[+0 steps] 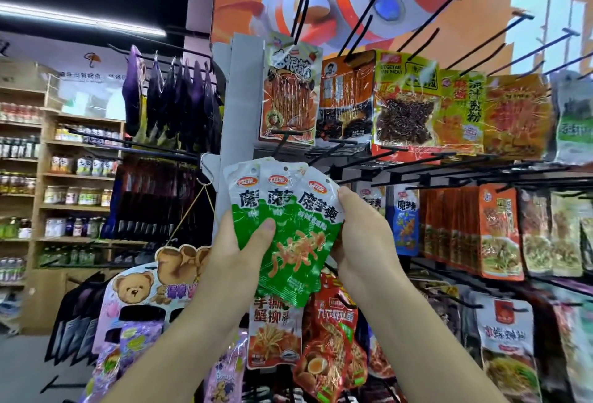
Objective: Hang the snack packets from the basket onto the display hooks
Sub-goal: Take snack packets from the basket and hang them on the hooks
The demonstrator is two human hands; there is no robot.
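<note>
Both raised: left hand thumb-clamps, right hand pinches edge of three fanned green-white foil snack packets, labelled 魔芋爽.

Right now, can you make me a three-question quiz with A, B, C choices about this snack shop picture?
1. Where is the teddy bear card? A lower left B top right C far right
2. How many green snack packets are fanned out? A two B three C five
3. The packets are: A hung up B gripped by both hands C dropped on the floor
Answers: 1A, it sits beside the left forearm; 2B, three tops show; 3B, the left hand and right hand grip them.
</note>
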